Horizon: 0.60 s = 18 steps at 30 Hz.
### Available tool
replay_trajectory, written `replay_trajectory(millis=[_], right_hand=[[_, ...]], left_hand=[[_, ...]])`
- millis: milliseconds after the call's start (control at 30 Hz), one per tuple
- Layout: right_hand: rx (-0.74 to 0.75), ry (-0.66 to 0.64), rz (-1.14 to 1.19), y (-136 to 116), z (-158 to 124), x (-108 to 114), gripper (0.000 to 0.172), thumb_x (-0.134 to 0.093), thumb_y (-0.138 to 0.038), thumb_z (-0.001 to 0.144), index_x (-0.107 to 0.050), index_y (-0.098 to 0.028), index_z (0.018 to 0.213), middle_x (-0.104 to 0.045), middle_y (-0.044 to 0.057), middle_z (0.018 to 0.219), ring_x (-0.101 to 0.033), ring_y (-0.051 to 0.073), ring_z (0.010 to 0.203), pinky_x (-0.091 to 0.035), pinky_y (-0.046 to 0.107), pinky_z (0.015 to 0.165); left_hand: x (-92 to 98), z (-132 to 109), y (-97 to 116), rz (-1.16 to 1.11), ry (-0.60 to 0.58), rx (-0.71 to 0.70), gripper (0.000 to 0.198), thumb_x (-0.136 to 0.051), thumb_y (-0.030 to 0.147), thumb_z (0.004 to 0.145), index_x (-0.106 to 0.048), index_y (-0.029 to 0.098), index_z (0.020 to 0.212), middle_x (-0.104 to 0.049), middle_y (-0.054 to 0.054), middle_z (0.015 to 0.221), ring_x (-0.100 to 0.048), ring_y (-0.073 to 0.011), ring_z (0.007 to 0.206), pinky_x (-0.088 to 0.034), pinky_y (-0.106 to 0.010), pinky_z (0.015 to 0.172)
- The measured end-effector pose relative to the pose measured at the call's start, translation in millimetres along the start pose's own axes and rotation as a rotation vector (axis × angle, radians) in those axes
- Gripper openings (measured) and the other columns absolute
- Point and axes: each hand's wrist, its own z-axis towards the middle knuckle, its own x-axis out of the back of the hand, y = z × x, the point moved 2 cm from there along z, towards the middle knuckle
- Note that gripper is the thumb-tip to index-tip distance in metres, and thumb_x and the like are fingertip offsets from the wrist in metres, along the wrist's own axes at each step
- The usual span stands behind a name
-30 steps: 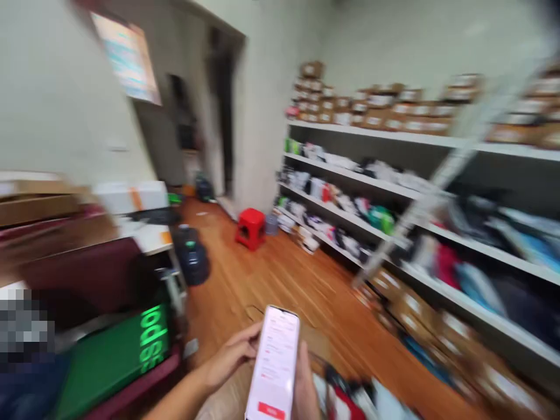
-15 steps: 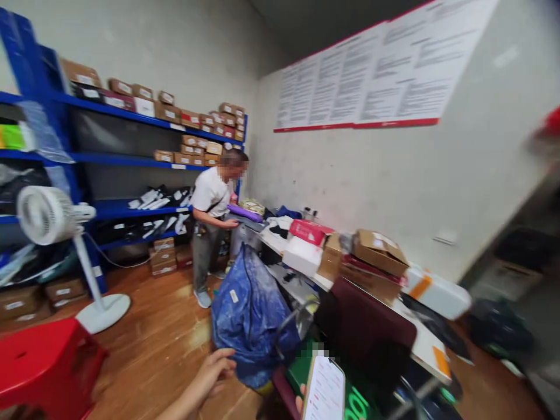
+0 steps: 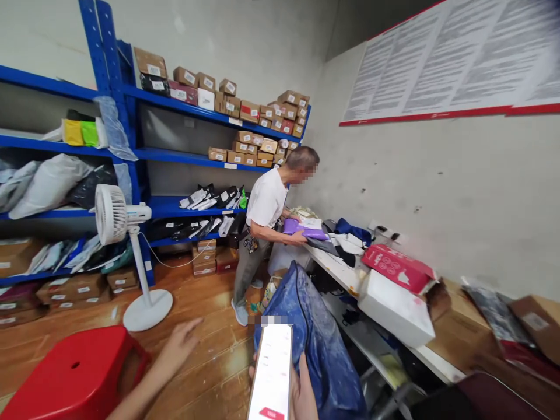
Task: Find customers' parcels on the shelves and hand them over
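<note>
My right hand (image 3: 305, 394) grips a smartphone (image 3: 272, 373) at the bottom centre, its lit white screen facing me with a red button at the bottom. My left hand (image 3: 177, 345) hovers apart from the phone, above the wooden floor, fingers loosely stretched and holding nothing. A red plastic stool (image 3: 72, 376) stands just left of that hand. A large blue bag (image 3: 312, 338) sits right behind the phone.
A person in a white shirt (image 3: 265, 213) stands at a long white table (image 3: 345, 271) handling a purple parcel (image 3: 304, 229). Boxes lie on the table. Blue shelves (image 3: 131, 154) with cartons and parcels line the left wall. A white pedestal fan (image 3: 125, 233) stands on the floor.
My view has swung left from the doorway side to the blue shelves and the table. My left hand has come off the phone and moved left; my right hand keeps holding it.
</note>
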Motion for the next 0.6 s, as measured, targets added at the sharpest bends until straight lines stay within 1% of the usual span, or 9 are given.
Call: replay_trajectory(millis=[67,133,233,300,333,400,467,533,600], right_hand=[[0.016,-0.045,0.004,-14.0,31.7,-19.2,0.062,-0.062,-0.065,0.062,-0.068,-0.014,0.098,-0.073,0.013,0.091,-0.067,0.030,0.082,-0.050,0.045,0.076],[0.040,-0.080,0.011,-30.1,64.6,-33.5,0.060,-0.060,-0.063,0.066,-0.067,-0.013,0.100,-0.073,0.014,0.092,-0.068,0.028,0.081,-0.050,0.041,0.076],[0.071,-0.096,0.013,-56.5,118.5,-43.9,0.058,-0.059,-0.061,0.069,-0.067,-0.013,0.100,-0.072,0.014,0.097,-0.068,0.028,0.084,-0.050,0.040,0.075],[0.076,-0.096,0.007,-74.4,156.4,-47.8,0.058,-0.057,-0.062,0.070,-0.066,-0.013,0.101,-0.072,0.013,0.095,-0.068,0.028,0.081,-0.050,0.041,0.075],[0.073,-0.091,0.000,-83.1,174.9,-50.3,0.058,-0.056,-0.062,0.070,-0.066,-0.014,0.100,-0.073,0.012,0.092,-0.068,0.027,0.079,-0.050,0.042,0.074],[0.073,-0.085,-0.027,-99.6,209.5,-58.1,0.058,-0.055,-0.063,0.070,-0.066,-0.014,0.099,-0.074,0.012,0.087,-0.069,0.027,0.075,-0.050,0.042,0.074],[0.079,-0.095,-0.052,-113.8,240.2,-69.3,0.057,-0.055,-0.064,0.070,-0.066,-0.015,0.097,-0.074,0.012,0.088,-0.069,0.028,0.074,-0.050,0.042,0.073],[0.084,-0.106,-0.070,-124.5,267.5,-81.5,0.058,-0.055,-0.064,0.070,-0.065,-0.015,0.099,-0.073,0.013,0.093,-0.069,0.029,0.077,-0.050,0.042,0.073],[0.087,-0.100,-0.089,-131.1,292.8,-92.4,0.061,-0.054,-0.065,0.069,-0.064,-0.014,0.102,-0.072,0.014,0.094,-0.068,0.029,0.079,-0.050,0.042,0.073]], left_hand=[[9.6,53.7,28.1,0.112,0.010,-0.100,0.041,-0.057,0.029,0.056,-0.067,0.021,0.095,-0.054,-0.010,0.117,-0.038,-0.0304,0.120,-0.019,-0.040,0.108],[14.0,103.7,52.6,0.201,-0.047,-0.156,0.031,-0.056,0.021,0.056,-0.071,0.021,0.083,-0.056,-0.009,0.115,-0.037,-0.0325,0.119,-0.015,-0.042,0.108],[12.3,165.5,80.4,0.265,-0.246,-0.166,0.023,-0.060,0.014,0.051,-0.073,0.022,0.068,-0.066,-0.007,0.089,-0.053,-0.0317,0.097,-0.032,-0.042,0.097],[10.3,200.4,94.3,0.261,-0.344,-0.137,0.034,-0.064,0.015,0.050,-0.074,0.023,0.082,-0.067,-0.003,0.070,-0.059,-0.0276,0.077,-0.041,-0.039,0.083],[10.4,217.0,100.8,0.244,-0.358,-0.124,0.041,-0.065,0.017,0.052,-0.072,0.023,0.092,-0.066,-0.002,0.068,-0.059,-0.0263,0.073,-0.042,-0.038,0.079],[13.6,248.7,113.4,0.185,-0.368,-0.108,0.043,-0.067,0.024,0.058,-0.069,0.020,0.101,-0.069,-0.003,0.074,-0.060,-0.0265,0.080,-0.042,-0.037,0.080],[19.9,277.2,125.5,0.072,-0.430,-0.091,0.038,-0.067,0.035,0.063,-0.070,0.018,0.097,-0.070,-0.007,0.092,-0.058,-0.0283,0.095,-0.043,-0.037,0.084],[29.5,302.7,136.8,-0.096,-0.511,-0.087,0.042,-0.061,0.048,0.070,-0.068,0.021,0.101,-0.063,-0.008,0.115,-0.053,-0.0273,0.110,-0.043,-0.036,0.088],[41.3,326.9,145.8,-0.262,-0.554,-0.103,0.045,-0.051,0.055,0.076,-0.066,0.024,0.106,-0.050,-0.003,0.133,-0.042,-0.0231,0.124,-0.039,-0.033,0.096]])
